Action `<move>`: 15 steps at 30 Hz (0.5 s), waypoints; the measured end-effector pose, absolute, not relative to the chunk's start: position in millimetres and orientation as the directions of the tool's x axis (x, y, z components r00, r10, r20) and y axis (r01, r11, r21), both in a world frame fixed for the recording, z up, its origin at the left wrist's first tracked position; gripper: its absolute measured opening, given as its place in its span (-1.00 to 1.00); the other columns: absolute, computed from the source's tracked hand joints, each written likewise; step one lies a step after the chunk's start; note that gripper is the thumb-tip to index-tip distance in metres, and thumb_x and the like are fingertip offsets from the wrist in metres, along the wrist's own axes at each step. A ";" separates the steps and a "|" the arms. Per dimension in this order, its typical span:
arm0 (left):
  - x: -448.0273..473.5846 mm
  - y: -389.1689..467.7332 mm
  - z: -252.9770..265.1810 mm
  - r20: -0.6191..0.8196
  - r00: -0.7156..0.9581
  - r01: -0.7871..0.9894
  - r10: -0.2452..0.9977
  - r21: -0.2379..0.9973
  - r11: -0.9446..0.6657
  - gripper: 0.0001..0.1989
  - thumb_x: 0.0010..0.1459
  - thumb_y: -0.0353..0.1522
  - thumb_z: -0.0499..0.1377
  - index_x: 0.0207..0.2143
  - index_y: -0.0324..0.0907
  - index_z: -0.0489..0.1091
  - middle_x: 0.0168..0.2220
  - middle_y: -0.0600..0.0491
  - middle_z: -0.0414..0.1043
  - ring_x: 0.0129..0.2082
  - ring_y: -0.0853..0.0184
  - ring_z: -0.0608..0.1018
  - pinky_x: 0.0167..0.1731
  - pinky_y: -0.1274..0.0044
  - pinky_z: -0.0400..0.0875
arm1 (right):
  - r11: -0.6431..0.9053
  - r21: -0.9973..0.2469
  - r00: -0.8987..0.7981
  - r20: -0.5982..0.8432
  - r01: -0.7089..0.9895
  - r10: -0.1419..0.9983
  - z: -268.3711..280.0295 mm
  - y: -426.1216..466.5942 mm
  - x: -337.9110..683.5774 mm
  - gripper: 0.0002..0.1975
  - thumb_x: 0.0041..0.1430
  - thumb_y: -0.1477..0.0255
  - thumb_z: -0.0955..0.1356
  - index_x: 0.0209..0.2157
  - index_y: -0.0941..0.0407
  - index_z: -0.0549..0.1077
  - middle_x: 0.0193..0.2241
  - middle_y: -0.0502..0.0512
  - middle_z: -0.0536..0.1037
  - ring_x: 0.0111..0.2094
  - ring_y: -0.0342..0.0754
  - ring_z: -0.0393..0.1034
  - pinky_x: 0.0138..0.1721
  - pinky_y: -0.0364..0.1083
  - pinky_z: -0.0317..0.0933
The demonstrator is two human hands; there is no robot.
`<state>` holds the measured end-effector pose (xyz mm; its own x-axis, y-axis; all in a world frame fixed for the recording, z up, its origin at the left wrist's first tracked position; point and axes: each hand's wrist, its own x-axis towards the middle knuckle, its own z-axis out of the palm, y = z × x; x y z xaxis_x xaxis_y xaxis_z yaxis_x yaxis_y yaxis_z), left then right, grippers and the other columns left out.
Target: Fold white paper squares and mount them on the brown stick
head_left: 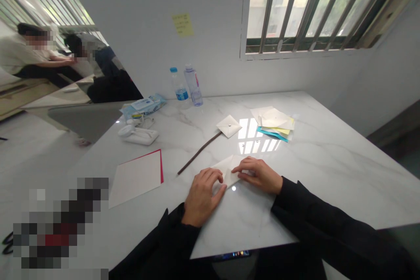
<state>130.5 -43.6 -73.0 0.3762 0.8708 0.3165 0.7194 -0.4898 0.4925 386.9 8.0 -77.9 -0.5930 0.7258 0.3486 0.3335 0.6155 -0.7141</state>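
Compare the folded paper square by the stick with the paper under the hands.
The folded paper square has a small round dot at its middle; none shows on the partly covered paper. The square meets the brown stick; the paper lies apart from it. The square is untouched; the left hand and right hand touch the paper. Both are whitish and lie on the table.

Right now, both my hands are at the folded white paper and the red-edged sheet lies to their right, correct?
Not quite: the head view shows the red-edged sheet to the left of your left hand and your right hand, not to their right.
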 end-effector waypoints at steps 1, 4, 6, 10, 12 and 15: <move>130.3 -43.7 -73.1 0.313 0.376 0.719 0.872 0.496 -0.488 -0.91 0.31 -0.42 0.28 -0.21 -0.09 0.41 -0.04 0.02 0.58 0.06 0.12 0.55 0.09 0.23 0.41 | 0.618 -0.709 -0.594 0.348 0.338 0.725 -77.7 8.2 386.6 -0.79 0.43 0.47 0.39 -0.01 0.02 0.66 -0.24 0.11 0.67 -0.15 0.02 0.52 0.01 0.05 0.40; 129.5 -44.2 -73.4 0.316 0.371 0.718 0.873 0.499 -0.485 -0.92 0.31 -0.42 0.26 -0.19 -0.09 0.40 -0.05 0.02 0.58 0.05 0.12 0.54 0.09 0.23 0.41 | 0.629 -0.694 -0.612 0.339 0.350 0.714 -77.8 9.2 386.3 -0.80 0.42 0.44 0.41 -0.01 0.03 0.68 -0.27 0.11 0.66 -0.16 0.03 0.50 0.00 0.05 0.39; 129.2 -44.6 -73.6 0.319 0.363 0.720 0.875 0.500 -0.481 -0.90 0.31 -0.42 0.26 -0.16 -0.09 0.41 -0.06 0.02 0.57 0.05 0.12 0.53 0.08 0.24 0.42 | 0.635 -0.686 -0.622 0.334 0.355 0.709 -78.8 9.8 386.3 -0.79 0.39 0.42 0.44 0.01 0.01 0.67 -0.27 0.10 0.65 -0.16 0.03 0.49 0.00 0.05 0.38; 129.0 -45.0 -73.8 0.323 0.370 0.721 0.871 0.490 -0.489 -0.80 0.33 -0.42 0.25 -0.02 -0.08 0.44 -0.02 0.01 0.56 0.08 0.10 0.52 0.11 0.21 0.41 | 0.621 -0.689 -0.605 0.327 0.373 0.726 -80.0 9.4 385.2 -0.79 0.37 0.44 0.45 0.00 0.00 0.68 -0.27 0.09 0.64 -0.16 0.03 0.46 0.00 0.05 0.38; 129.0 -44.9 -73.8 0.324 0.392 0.720 0.861 0.475 -0.506 -0.74 0.35 -0.42 0.24 0.07 -0.04 0.46 0.02 0.01 0.56 0.09 0.10 0.51 0.13 0.20 0.40 | 0.610 -0.696 -0.598 0.318 0.380 0.736 -79.5 8.7 384.1 -0.79 0.36 0.45 0.45 -0.01 0.01 0.68 -0.27 0.09 0.64 -0.16 0.02 0.46 0.01 0.05 0.37; 128.9 -44.6 -73.3 0.323 0.416 0.723 0.850 0.449 -0.524 -0.72 0.37 -0.41 0.23 0.10 0.01 0.50 0.03 0.01 0.55 0.08 0.11 0.51 0.11 0.21 0.41 | 0.590 -0.703 -0.581 0.306 0.396 0.754 -78.2 7.6 382.6 -0.80 0.34 0.46 0.46 -0.04 0.01 0.68 -0.27 0.10 0.64 -0.15 0.03 0.46 0.01 0.06 0.38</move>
